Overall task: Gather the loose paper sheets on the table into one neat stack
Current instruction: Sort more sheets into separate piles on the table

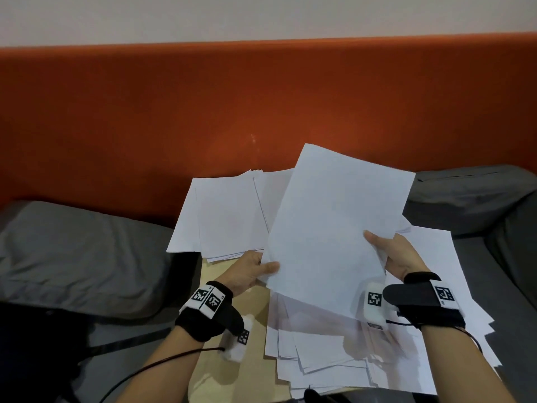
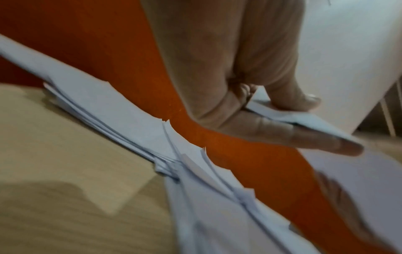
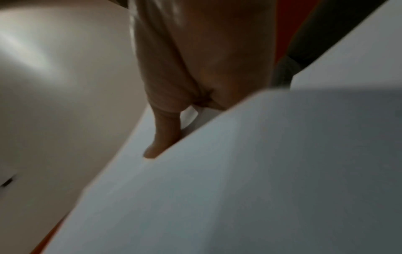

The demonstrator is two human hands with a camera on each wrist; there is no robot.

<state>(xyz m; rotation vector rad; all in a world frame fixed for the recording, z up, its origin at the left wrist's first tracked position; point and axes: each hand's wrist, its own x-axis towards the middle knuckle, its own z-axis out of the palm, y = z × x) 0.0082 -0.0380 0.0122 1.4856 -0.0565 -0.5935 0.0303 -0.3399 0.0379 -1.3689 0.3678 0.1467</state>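
Note:
A bundle of white paper sheets [image 1: 334, 228] is raised above the table, tilted to the right. My left hand [image 1: 255, 270] pinches its lower left edge, thumb on top. In the left wrist view the thumb and fingers [image 2: 289, 132] clamp the paper edge [image 2: 309, 120]. My right hand [image 1: 389, 254] grips the bundle's right edge, thumb on top; the right wrist view shows the thumb [image 3: 165, 135] lying on the sheet [image 3: 239, 171]. A fanned pile of sheets [image 1: 229, 216] lies at the back of the table. More loose sheets [image 1: 334, 353] lie spread under and in front of the held bundle.
The light wooden table [image 1: 232, 365] stands against an orange padded backrest [image 1: 203, 112]. Grey cushions lie to the left [image 1: 78, 254] and to the right [image 1: 476, 205]. A dark object [image 1: 29, 359] sits at the lower left beside the table.

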